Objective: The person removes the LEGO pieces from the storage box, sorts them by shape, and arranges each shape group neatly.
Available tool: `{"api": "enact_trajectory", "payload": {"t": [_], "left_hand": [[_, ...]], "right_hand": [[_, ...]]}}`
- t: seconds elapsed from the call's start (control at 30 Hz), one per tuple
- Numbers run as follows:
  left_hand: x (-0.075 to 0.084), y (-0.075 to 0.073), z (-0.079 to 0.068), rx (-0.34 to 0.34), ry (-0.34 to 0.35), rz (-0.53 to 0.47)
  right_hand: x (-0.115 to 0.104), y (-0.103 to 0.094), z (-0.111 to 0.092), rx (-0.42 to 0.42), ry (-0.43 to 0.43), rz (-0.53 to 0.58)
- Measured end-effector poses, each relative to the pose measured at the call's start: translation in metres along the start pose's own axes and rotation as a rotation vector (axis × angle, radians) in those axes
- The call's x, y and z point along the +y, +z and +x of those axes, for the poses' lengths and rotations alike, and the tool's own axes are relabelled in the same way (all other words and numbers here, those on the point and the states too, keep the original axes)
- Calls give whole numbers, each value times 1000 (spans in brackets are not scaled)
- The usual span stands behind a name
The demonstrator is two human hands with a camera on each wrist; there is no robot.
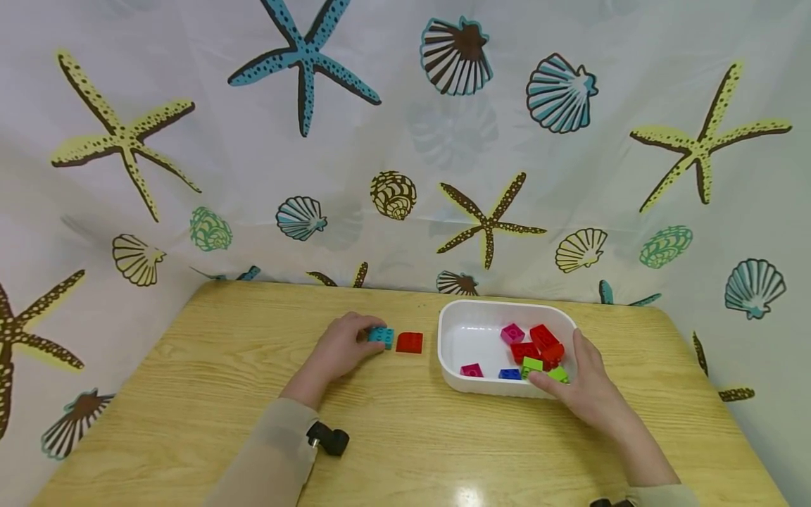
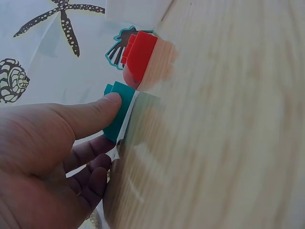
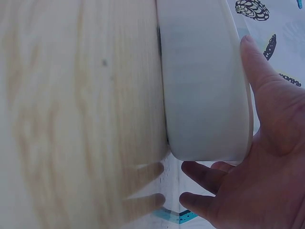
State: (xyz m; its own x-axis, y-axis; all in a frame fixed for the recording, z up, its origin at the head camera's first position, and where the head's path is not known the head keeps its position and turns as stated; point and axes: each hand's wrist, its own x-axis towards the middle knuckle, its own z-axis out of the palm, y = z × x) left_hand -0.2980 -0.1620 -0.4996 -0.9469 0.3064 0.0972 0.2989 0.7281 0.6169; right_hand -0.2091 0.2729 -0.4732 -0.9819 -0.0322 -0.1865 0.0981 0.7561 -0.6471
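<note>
In the head view, my left hand [image 1: 341, 346] pinches a teal toy building brick [image 1: 381, 337] between thumb and fingers, low over the tabletop. The left wrist view shows the thumb pressed on the brick's side [image 2: 119, 112]. Just right of it lies a red brick [image 1: 409, 343] with a rounded corner. My right hand [image 1: 592, 391] rests at the front right corner of a white plastic tray [image 1: 459, 304]. Its thumb reaches over the front rim, while the other fingers extend fairly straight along the right end, partly hidden behind the tray in the right wrist view.
Inside the tray are several loose bricks: red ones [image 1: 543, 338], pink ones [image 1: 512, 334], a blue one [image 1: 510, 374] and green ones [image 1: 532, 365]. The wooden table [image 1: 405, 436] ends at a curtain [image 1: 380, 127] printed with starfish and shells.
</note>
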Motion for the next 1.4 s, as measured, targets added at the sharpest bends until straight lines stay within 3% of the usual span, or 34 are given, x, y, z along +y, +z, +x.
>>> {"api": "enact_trajectory", "payload": {"t": [0.83,1.1,1.4], "left_hand": [[-1,1,-2,-19,-43,10],[-1,-1,-1,-34,-75,-35],[21,-13,-6,19,-29,-34]], "right_hand": [[2,1,1,-1,3,12],[2,1,1,0,4,22],[1,1,1,0,1,13]]}}
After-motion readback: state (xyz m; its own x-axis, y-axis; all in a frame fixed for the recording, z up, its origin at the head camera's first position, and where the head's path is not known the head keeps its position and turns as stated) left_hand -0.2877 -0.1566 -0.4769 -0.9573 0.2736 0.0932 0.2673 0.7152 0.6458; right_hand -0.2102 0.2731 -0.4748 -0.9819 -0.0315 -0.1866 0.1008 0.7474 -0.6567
